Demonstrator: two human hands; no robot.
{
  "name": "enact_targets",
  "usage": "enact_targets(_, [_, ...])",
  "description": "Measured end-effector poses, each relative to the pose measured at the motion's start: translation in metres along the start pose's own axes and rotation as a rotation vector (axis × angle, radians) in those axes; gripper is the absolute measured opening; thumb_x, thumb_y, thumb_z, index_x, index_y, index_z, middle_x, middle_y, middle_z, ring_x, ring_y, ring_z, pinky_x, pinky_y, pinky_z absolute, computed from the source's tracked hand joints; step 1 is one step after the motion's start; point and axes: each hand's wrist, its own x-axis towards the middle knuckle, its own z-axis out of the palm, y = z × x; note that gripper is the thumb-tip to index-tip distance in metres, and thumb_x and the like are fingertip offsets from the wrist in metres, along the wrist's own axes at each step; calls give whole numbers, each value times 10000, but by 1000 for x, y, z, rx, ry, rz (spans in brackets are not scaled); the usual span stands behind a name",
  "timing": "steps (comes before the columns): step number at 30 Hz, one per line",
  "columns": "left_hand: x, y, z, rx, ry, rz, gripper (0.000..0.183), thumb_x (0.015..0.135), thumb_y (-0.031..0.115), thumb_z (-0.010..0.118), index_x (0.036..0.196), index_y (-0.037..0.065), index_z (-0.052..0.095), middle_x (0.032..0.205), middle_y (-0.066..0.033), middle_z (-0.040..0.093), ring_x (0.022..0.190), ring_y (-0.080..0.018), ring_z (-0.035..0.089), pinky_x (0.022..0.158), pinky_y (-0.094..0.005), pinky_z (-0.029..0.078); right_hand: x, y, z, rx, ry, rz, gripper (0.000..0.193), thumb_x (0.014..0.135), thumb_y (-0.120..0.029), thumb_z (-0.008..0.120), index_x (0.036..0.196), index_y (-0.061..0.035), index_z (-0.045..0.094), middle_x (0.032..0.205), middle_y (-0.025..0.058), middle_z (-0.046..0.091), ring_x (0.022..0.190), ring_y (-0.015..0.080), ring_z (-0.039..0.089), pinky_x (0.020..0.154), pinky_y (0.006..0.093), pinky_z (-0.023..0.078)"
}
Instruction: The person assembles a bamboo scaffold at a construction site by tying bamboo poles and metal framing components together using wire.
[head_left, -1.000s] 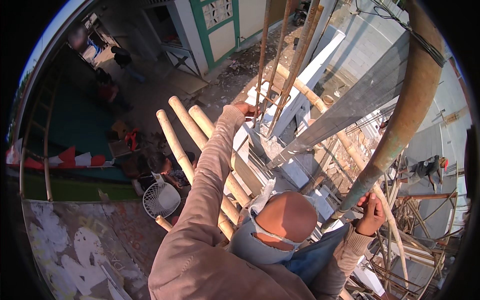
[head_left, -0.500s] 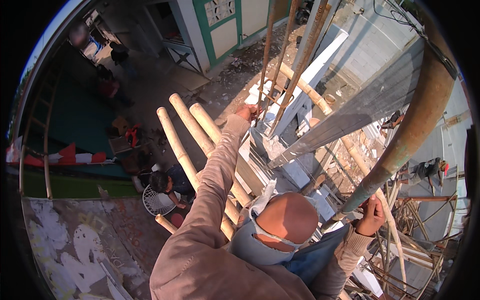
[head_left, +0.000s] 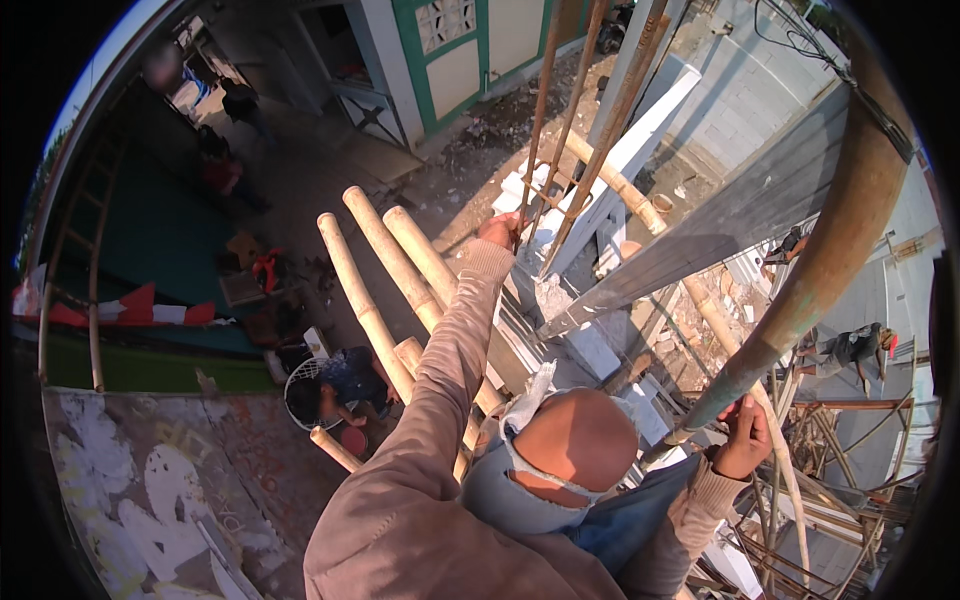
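Head view, from high on a scaffold above a yard: my left hand [head_left: 500, 232] is at the end of a fully stretched arm in a tan sleeve, and its fingers [head_left: 512, 222] close around a thin, rusty steel rod [head_left: 535, 130] that rises toward the top of the frame beside two more like it. The grip looks tight, with no gap between the fingers and the metal.

My right hand [head_left: 745, 440] is low on the right side, near my hip and the blue of my trousers. Its fingers [head_left: 735, 412] wrap the lower end of a thick, greenish-brown bamboo pole [head_left: 830, 250], which slants up and away to the upper right edge. How far the fingers reach around the far side of the pole I cannot tell.

Between my two arms, a bundle of pale bamboo poles [head_left: 375, 260] points down toward the ground, passing just beneath my left sleeve. A long grey plank [head_left: 740, 215] crosses behind the steel rods and runs up alongside the thick pole.

Far below, a person in blue [head_left: 345, 375] crouches on the ground next to a round white wire object [head_left: 300, 385], close to the foot of the bamboo bundle. A second person [head_left: 850, 345] bends over on the right, well apart from my right hand. A red and white cloth [head_left: 140, 305] hangs at the left, above a painted wall [head_left: 150, 480]. A building with green door frames [head_left: 440, 60] stands at the top.
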Motion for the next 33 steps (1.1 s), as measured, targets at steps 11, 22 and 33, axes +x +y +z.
enact_targets(11, [1,-15,22,12,199,173,139,832,5,562,931,-62,634,794,-104,662,701,-187,649,690,-274,526,-2,0,-2,-17,0,-7,256,969,-177,577,919,58,666,726,76,656,625,113,573,614,241,471])
enact_targets(22, [-21,-8,41,20,234,155,186,897,115,616,995,-39,648,892,-74,674,738,-123,606,707,-234,464,-1,-2,-8,-25,51,-4,239,959,-172,596,913,51,669,723,81,654,615,110,571,609,236,469])
enact_targets(33, [-57,21,49,237,451,-11,321,835,276,749,686,34,602,589,-39,586,471,-125,530,432,-284,430,-2,-1,-7,-29,21,6,275,960,-225,598,926,42,654,741,75,645,624,116,563,605,233,459])
